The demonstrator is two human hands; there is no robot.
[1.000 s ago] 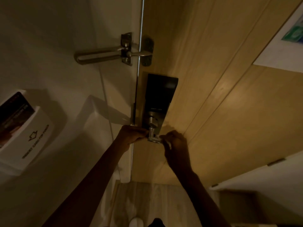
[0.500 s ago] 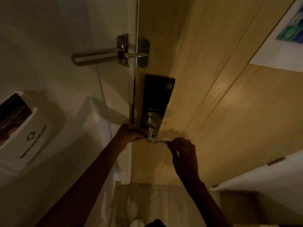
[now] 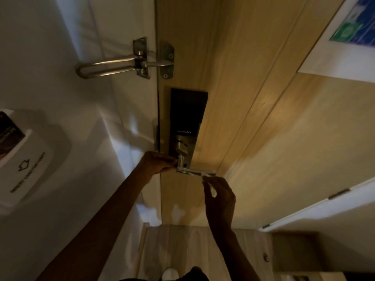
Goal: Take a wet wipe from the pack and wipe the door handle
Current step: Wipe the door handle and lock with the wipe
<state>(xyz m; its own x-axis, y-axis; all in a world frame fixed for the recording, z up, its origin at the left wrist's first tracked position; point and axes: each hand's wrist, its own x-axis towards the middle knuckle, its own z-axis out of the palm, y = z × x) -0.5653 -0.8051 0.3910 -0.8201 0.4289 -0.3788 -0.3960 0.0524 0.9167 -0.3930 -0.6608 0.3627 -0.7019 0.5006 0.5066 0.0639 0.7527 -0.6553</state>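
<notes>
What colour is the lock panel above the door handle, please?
Black, seen in the head view: lock panel above the silver handle.

Silver door handle, black lock plate

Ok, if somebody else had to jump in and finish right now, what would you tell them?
Left hand: closed around the base of the door handle, by the lock plate, steadying it.
Right hand: pinching the wet wipe, just under the free end of the lever.
The wipe pack is not in view.
Done: wipe is out and at the handle.
Left: how much of the lever is cleaned cannot be told, so run the wipe along the whole of it, including the part the left hand covers.
</notes>
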